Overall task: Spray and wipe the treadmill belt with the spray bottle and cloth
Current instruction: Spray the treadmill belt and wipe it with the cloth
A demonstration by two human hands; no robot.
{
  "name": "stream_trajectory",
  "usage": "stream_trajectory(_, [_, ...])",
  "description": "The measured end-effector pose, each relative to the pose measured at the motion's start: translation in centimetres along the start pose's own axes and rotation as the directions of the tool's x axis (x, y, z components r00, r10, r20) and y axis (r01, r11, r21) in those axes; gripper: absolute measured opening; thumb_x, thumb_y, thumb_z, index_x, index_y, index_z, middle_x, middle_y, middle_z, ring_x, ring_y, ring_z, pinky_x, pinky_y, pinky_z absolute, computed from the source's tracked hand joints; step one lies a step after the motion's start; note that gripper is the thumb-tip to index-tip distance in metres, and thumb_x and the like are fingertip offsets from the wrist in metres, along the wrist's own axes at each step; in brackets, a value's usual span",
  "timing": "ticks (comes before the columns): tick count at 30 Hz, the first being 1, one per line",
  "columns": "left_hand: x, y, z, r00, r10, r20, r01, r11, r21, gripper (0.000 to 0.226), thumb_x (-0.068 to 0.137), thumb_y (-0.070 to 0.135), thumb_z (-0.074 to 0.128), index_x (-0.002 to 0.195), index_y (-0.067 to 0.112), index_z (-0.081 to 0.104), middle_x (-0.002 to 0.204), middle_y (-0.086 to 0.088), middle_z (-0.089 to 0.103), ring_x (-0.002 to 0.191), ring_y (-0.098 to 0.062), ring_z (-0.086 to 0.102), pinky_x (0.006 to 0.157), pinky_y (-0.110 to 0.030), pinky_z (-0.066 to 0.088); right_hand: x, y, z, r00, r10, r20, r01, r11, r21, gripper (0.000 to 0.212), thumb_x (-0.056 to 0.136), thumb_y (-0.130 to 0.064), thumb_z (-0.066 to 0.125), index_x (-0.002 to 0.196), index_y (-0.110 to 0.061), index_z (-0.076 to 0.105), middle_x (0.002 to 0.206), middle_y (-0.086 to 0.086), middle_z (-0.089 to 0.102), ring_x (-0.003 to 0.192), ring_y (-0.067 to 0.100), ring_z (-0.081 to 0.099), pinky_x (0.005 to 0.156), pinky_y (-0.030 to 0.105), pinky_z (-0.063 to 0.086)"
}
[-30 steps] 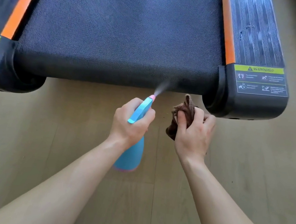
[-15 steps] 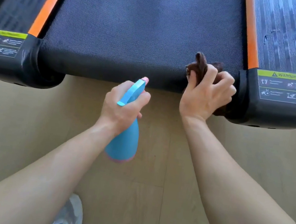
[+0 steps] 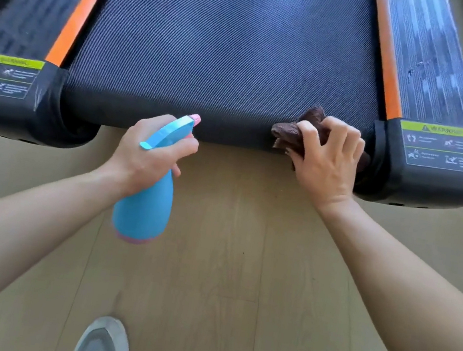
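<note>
We see dark textured treadmill belt [image 3: 228, 48], rear edge nearest us. Right hand [image 3: 326, 162] clamps crumpled brown cloth [image 3: 290, 133] against belt's rear edge. Left hand [image 3: 149, 157] grips opaque blue plastic spray bottle [image 3: 144, 207] above wood floor [image 3: 236, 296]; contents not visible.

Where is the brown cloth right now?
In the head view, the brown cloth is gripped by the right hand against the treadmill belt's near edge, at its right end beside the black end cap.

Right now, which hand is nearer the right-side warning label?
Right. The right hand sits just left of the label, on the cloth; the left hand holds the bottle much further left.
</note>
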State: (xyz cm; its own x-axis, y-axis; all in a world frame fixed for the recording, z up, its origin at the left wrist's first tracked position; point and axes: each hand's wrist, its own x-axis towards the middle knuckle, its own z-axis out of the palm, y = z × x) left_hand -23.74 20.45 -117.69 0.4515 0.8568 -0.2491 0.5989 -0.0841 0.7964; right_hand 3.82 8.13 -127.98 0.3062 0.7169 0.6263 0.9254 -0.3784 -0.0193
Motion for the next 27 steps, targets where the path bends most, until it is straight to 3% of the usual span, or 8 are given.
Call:
stream_trajectory(3, [0.0,-0.3,-0.7,1.000,-0.023,-0.015,0.022,0.998,-0.062,0.043,0.076,0.045,0.071,0.103,0.013,0.073,0.107,-0.013,0.074,0.054,-0.016,0.070,0.075,-0.037,0.052,1.7,-3.4,0.1,0.999,0.036,0.001,-0.036,0.999,0.008,0.041,0.092,-0.052,0.060,0.120,-0.022,0.057,0.122,0.011,0.039,0.106,0.033,0.041,0.084,0.049,0.041])
stream_trajectory(7, [0.0,-0.8,-1.2,0.998,-0.048,-0.035,0.046,0.996,-0.075,0.040,0.076,0.042,0.073,0.099,0.010,0.073,0.111,-0.009,0.074,0.053,-0.015,0.069,0.074,-0.036,0.052,3.7,-7.9,0.8,0.975,-0.219,0.020,0.218,0.975,0.043,0.041,0.091,-0.053,0.060,0.118,-0.023,0.063,0.119,0.013,0.049,0.102,0.034,0.044,0.080,0.047,0.039])
stream_trajectory(10, [-0.1,-0.7,-1.3,0.998,-0.067,-0.020,0.065,0.995,-0.071,0.036,0.076,0.043,0.071,0.095,0.013,0.073,0.115,0.003,0.076,0.053,-0.013,0.069,0.073,-0.034,0.051,3.0,-5.4,0.3,0.956,-0.293,0.020,0.291,0.954,0.067,0.040,0.091,-0.053,0.064,0.120,-0.025,0.063,0.123,0.009,0.046,0.104,0.033,0.045,0.081,0.047,0.039])
stream_trajectory(15, [0.2,-0.2,-1.4,0.998,-0.062,-0.033,0.058,0.994,-0.094,0.040,0.074,0.043,0.069,0.097,0.011,0.073,0.120,-0.003,0.075,0.053,-0.013,0.069,0.072,-0.032,0.050,0.6,1.5,-1.3,0.984,-0.137,0.114,0.130,0.989,0.072,0.044,0.090,-0.053,0.059,0.125,-0.026,0.058,0.127,0.010,0.040,0.108,0.034,0.040,0.084,0.053,0.042])
stream_trajectory(19, [0.5,-1.0,-1.6,0.997,-0.063,-0.044,0.057,0.990,-0.128,0.041,0.075,0.043,0.070,0.099,0.010,0.073,0.117,-0.009,0.074,0.052,-0.015,0.069,0.075,-0.037,0.053,1.6,-1.0,-0.7,0.996,-0.052,0.068,0.052,0.999,-0.003,0.045,0.090,-0.053,0.058,0.123,-0.022,0.054,0.125,0.013,0.039,0.107,0.034,0.040,0.084,0.053,0.041])
stream_trajectory(21, [0.8,-1.4,-1.6,0.996,-0.081,-0.043,0.075,0.990,-0.119,0.040,0.075,0.042,0.072,0.101,0.011,0.074,0.117,-0.005,0.075,0.051,-0.014,0.069,0.075,-0.036,0.054,2.6,-4.4,0.1,0.989,-0.138,0.049,0.137,0.990,0.020,0.043,0.091,-0.055,0.058,0.120,-0.023,0.056,0.123,0.016,0.048,0.105,0.037,0.048,0.083,0.051,0.041])
stream_trajectory(24, [1.2,-1.5,-1.7,0.994,-0.099,-0.047,0.094,0.991,-0.096,0.030,0.079,0.037,0.077,0.098,0.014,0.073,0.107,-0.002,0.076,0.051,-0.013,0.069,0.074,-0.035,0.052,3.6,-8.3,1.1,0.959,-0.282,0.023,0.281,0.959,0.050,0.040,0.093,-0.053,0.062,0.119,-0.024,0.062,0.123,0.012,0.042,0.103,0.034,0.045,0.082,0.048,0.040])
stream_trajectory(27, [1.0,-1.1,-2.2,0.994,-0.099,-0.035,0.095,0.988,-0.119,0.054,0.067,0.051,0.073,0.106,0.013,0.074,0.103,-0.005,0.078,0.053,-0.017,0.068,0.078,-0.039,0.054,2.8,-5.6,0.9,0.908,-0.418,0.041,0.414,0.908,0.067,0.042,0.087,-0.045,0.071,0.123,-0.026,0.059,0.124,0.009,0.039,0.108,0.033,0.042,0.085,0.050,0.040])
